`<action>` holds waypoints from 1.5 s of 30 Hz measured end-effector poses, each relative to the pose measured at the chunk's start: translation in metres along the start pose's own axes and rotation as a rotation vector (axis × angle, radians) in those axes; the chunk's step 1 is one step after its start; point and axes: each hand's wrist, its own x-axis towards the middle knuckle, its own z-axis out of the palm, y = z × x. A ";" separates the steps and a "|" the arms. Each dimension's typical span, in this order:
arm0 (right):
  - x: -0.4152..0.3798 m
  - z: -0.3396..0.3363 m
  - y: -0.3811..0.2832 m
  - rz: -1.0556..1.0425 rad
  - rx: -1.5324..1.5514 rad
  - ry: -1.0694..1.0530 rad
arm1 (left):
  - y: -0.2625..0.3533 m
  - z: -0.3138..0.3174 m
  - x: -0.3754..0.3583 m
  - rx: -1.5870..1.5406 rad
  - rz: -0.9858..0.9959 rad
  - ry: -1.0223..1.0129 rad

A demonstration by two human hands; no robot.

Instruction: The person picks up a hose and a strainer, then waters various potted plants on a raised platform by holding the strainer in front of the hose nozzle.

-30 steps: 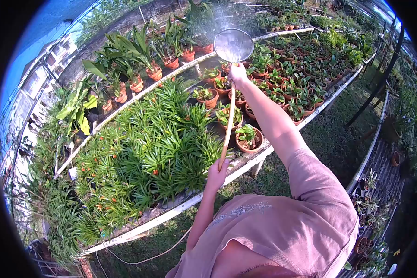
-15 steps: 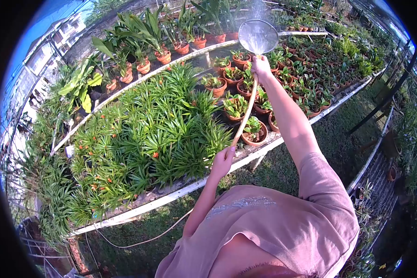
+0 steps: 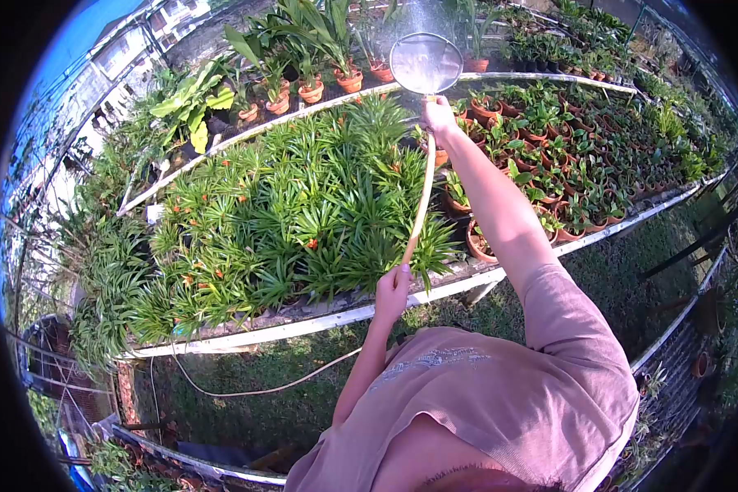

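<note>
My right hand (image 3: 439, 113) is closed around the neck of a round watering head (image 3: 425, 63) on a pale hose (image 3: 423, 197). Water sprays away from the head over the far side of the bench. Lower down, my left hand (image 3: 393, 293) grips the same hose in front of my chest. Leafy green plants with orange flowers (image 3: 279, 213) fill the bench left of the hose. Terracotta pots (image 3: 481, 243) of broad-leaved seedlings stand to the right, partly hidden behind my right forearm.
A white rail (image 3: 303, 328) edges the near side of the bench, with grass (image 3: 246, 373) below. The hose trails left over that grass. Taller potted plants (image 3: 348, 78) line the back beyond another pale rail (image 3: 246, 143). A dark post (image 3: 697, 236) slants at the right.
My view has turned right, so the bench and plants appear shifted rightward. The watering head and my right hand have moved left across the view, nearer the flowering plants. Both hands keep their hold.
</note>
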 end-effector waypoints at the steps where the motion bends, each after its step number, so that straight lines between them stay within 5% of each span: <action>1: -0.001 0.010 0.000 0.019 -0.028 -0.036 | 0.001 -0.005 -0.001 0.015 -0.002 0.003; 17: -0.010 -0.009 -0.028 -0.063 -0.043 0.168 | 0.017 -0.013 0.050 0.008 0.076 -0.059; 30: -0.024 -0.129 -0.054 -0.059 -0.117 0.308 | 0.027 0.050 0.044 -0.080 0.081 -0.382; 40: 0.021 -0.270 -0.108 -0.129 -0.009 0.395 | 0.074 0.172 0.085 0.046 0.179 -0.412; 45: 0.090 -0.364 -0.139 -0.224 -0.044 0.445 | 0.109 0.277 0.114 -0.012 0.036 -0.434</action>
